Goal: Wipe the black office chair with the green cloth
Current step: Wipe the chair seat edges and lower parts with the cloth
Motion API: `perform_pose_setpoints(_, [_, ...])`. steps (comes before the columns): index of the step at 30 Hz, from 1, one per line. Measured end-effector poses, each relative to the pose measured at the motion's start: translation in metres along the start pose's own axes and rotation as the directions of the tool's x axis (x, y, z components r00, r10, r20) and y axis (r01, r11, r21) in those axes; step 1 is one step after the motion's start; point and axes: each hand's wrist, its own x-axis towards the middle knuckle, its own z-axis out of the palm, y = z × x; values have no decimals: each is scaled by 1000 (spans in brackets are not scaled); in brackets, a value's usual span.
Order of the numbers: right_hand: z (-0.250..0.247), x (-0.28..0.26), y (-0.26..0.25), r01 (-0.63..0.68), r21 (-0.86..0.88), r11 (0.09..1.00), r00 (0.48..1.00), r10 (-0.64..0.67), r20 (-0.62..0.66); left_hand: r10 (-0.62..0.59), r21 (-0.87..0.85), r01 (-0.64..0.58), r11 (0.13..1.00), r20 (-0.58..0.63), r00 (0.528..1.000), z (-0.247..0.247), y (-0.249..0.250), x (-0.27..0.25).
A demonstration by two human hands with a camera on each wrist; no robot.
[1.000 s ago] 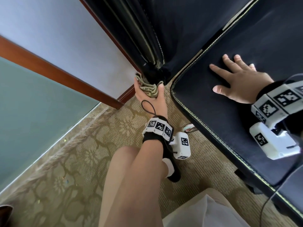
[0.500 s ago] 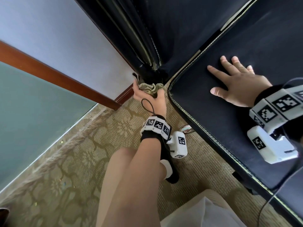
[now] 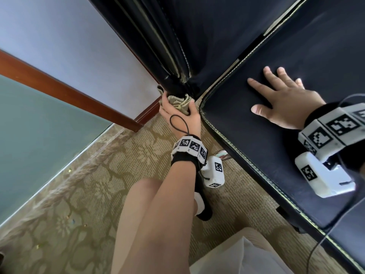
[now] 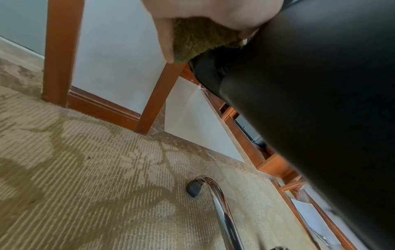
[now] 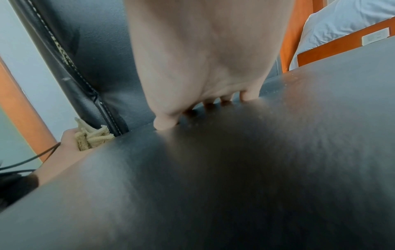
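Note:
The black office chair (image 3: 246, 46) fills the upper right of the head view, its seat (image 3: 256, 135) edged with pale stitching. My left hand (image 3: 178, 109) grips the bunched green cloth (image 3: 179, 101) and holds it against the lower side edge of the chair back, where back and seat meet. The left wrist view shows the cloth (image 4: 198, 38) held by my left hand (image 4: 171, 33) against black leather (image 4: 320, 101). My right hand (image 3: 276, 99) lies flat on the seat, fingers spread. In the right wrist view its fingertips (image 5: 164, 123) press the seat (image 5: 235, 169), with the cloth (image 5: 91, 137) at the left.
A patterned beige carpet (image 3: 79, 194) covers the floor. A white wall with wooden trim (image 3: 69, 95) runs close on the left. A chrome chair leg with a caster (image 4: 213, 194) stands under the seat. My bare legs (image 3: 154, 224) are below. A wooden frame and white bedding (image 5: 342, 20) lie beyond.
My left hand with the cloth has slid a little up the lower edge of the chair back. The right hand has stayed flat on the seat.

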Motion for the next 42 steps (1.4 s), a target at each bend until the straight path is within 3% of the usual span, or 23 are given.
perform_pose_setpoints(4, [1, 1, 0, 4, 2, 1000, 1000, -4, -1, 65, -94, -69, 993, -39, 997, -2, -2, 2])
perform_pose_setpoints(8, [3, 1, 1, 10, -13, 1000, 1000, -11, -5, 56, -141, -68, 988, -90, 994, 2, -5, 5])
perform_pose_setpoints(13, [2, 3, 1, 3, -14, 1000, 1000, -3, 13, -55, 37, 55, 998, 13, 998, 12, -13, 3])
perform_pose_setpoints(16, [1, 5, 1, 7, -22, 1000, 1000, -7, 14, -121, 66, 115, 991, 91, 988, 11, -21, 5])
perform_pose_setpoints(18, [1, 5, 1, 6, -15, 1000, 1000, -6, 11, -94, 39, 89, 995, 127, 987, 5, -24, 6])
perform_pose_setpoints(21, [1, 3, 0, 8, -6, 1000, 1000, -8, 8, 3, -46, -1, 999, 63, 998, -8, -19, 7])
perform_pose_setpoints(26, [1, 3, 0, 8, -17, 1000, 1000, -8, 2, 64, -174, -82, 981, -106, 992, -17, 10, 9])
perform_pose_setpoints(33, [1, 6, -1, 3, -20, 1000, 1000, -3, 8, 3, -35, -3, 999, 3, 1000, -5, 10, 3])
perform_pose_setpoints(37, [1, 6, -1, -1, -17, 1000, 1000, 1, 9, -5, -148, 2, 989, -22, 1000, -15, 23, 1])
perform_pose_setpoints(42, [0, 5, -2, -8, -19, 1000, 1000, 8, 4, 174, -272, -228, 935, -209, 962, -40, 64, 21])
